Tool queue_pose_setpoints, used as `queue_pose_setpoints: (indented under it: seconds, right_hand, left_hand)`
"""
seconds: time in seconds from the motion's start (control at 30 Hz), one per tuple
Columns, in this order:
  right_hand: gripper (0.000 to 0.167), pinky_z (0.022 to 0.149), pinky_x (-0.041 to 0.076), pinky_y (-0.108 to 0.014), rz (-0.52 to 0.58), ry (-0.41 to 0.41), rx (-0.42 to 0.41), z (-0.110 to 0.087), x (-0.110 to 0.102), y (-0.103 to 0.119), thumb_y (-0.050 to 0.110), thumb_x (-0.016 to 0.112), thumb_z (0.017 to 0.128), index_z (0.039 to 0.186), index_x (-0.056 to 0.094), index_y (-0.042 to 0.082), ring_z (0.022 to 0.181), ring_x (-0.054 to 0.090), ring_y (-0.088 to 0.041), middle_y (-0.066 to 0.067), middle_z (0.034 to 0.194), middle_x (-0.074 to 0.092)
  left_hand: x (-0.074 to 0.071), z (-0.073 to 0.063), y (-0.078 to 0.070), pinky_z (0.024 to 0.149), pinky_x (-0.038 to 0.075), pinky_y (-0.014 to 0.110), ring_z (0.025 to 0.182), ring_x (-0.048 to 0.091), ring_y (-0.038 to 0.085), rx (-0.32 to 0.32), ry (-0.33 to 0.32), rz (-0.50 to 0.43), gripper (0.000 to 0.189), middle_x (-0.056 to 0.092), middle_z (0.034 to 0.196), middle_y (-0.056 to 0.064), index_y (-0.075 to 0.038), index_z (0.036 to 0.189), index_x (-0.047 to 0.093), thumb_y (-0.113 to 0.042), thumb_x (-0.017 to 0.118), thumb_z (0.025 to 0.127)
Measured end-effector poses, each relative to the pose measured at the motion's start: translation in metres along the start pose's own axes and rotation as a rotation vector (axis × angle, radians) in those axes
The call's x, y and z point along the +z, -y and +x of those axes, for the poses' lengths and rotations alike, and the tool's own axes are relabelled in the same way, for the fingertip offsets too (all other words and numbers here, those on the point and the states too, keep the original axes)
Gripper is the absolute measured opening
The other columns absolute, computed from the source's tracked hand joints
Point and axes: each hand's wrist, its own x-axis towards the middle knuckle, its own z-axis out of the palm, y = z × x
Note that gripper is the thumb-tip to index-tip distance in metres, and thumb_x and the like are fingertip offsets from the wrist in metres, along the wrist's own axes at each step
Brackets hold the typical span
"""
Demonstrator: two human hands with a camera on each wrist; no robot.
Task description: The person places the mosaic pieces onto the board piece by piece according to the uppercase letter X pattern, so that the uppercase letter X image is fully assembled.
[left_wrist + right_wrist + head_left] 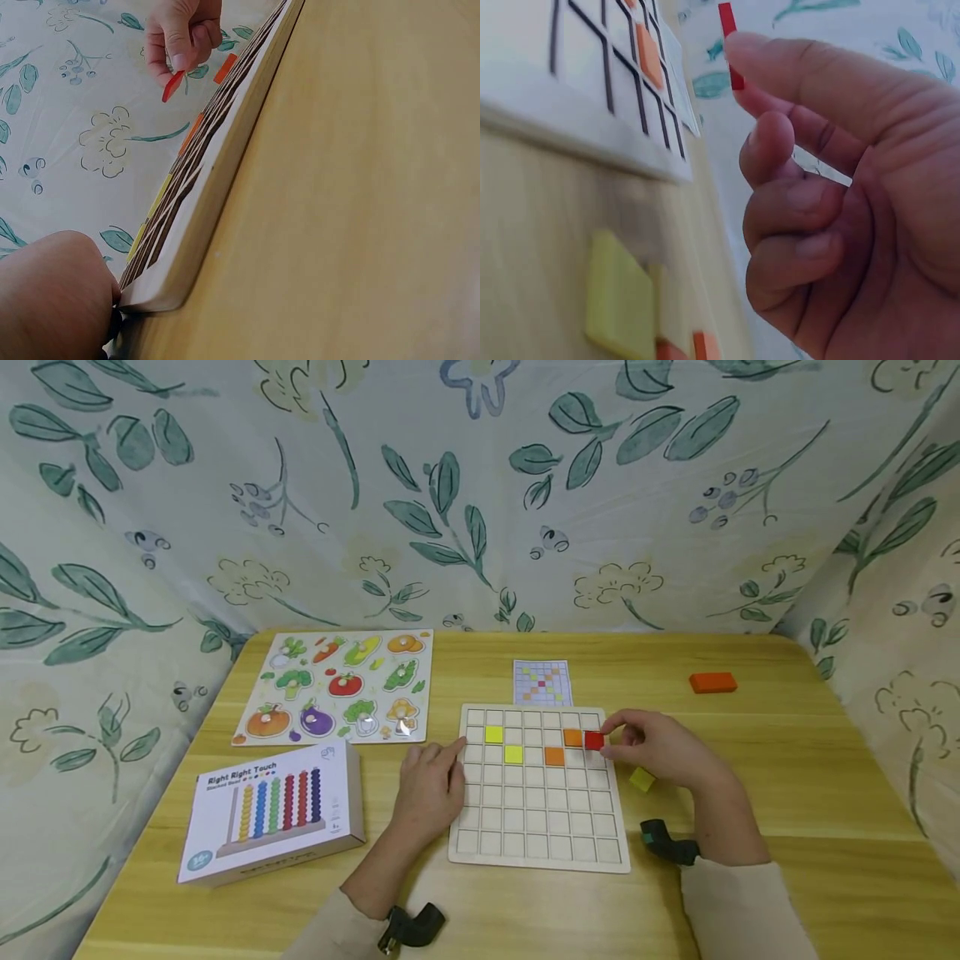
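My right hand (660,747) pinches a thin red square tile (594,741) between thumb and fingers. In the right wrist view, the red tile (727,19) stands on edge, held above the table. Below it is the upper right part of a pale wooden grid board (540,818). Two yellow tiles (493,734) and two orange tiles (554,756) sit in the board's cells. My left hand (429,789) rests at the board's left edge, index finger extended against it. A loose yellow tile (642,779) lies under my right hand, with orange pieces (705,345) nearby in the right wrist view.
A printed colour-grid card (542,682) lies just behind the board. At the left are a vegetable puzzle (258,702) and a white bead-toy box (273,810). An orange-red block (713,682) lies at the back right. Floral fabric (480,527) surrounds the table.
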Motion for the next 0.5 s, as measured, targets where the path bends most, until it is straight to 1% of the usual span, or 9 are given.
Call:
queue_pose_setpoints:
  seconds: [0.17,0.3,0.5]
  right_hand:
    - [0.028,0.061,0.039,-0.027,0.014,0.04,-0.076,0.004,0.018,0.016,0.027,0.078,0.09,0.113,0.067,0.016,0.08,0.05,-0.022,-0.006,0.087,0.054]
    - [0.024,0.061,0.038,-0.027,-0.021,0.052,-0.116,0.005,0.031,0.026,0.024,0.079,0.088,0.108,0.068,0.017,0.078,0.05,-0.021,-0.004,0.084,0.054]
    - [0.022,0.062,0.038,-0.027,-0.068,0.081,-0.162,0.008,0.049,0.036,0.025,0.082,0.086,0.103,0.068,0.021,0.074,0.051,-0.018,-0.002,0.078,0.054]
  left_hand:
    - [0.0,0.0,0.0,0.078,0.034,0.032,0.084,0.043,0.02,-0.001,-0.002,0.002,0.038,0.067,0.092,0.003,-0.013,0.135,0.068,-0.015,0.055,0.099]
    - [0.001,0.0,0.0,0.079,0.034,0.032,0.085,0.042,0.019,-0.004,0.0,0.001,0.038,0.068,0.093,0.003,-0.014,0.135,0.068,-0.015,0.056,0.099]
    - [0.001,0.0,0.001,0.08,0.035,0.033,0.087,0.044,0.021,-0.002,-0.003,-0.003,0.038,0.069,0.096,0.004,-0.014,0.135,0.068,-0.016,0.056,0.099]
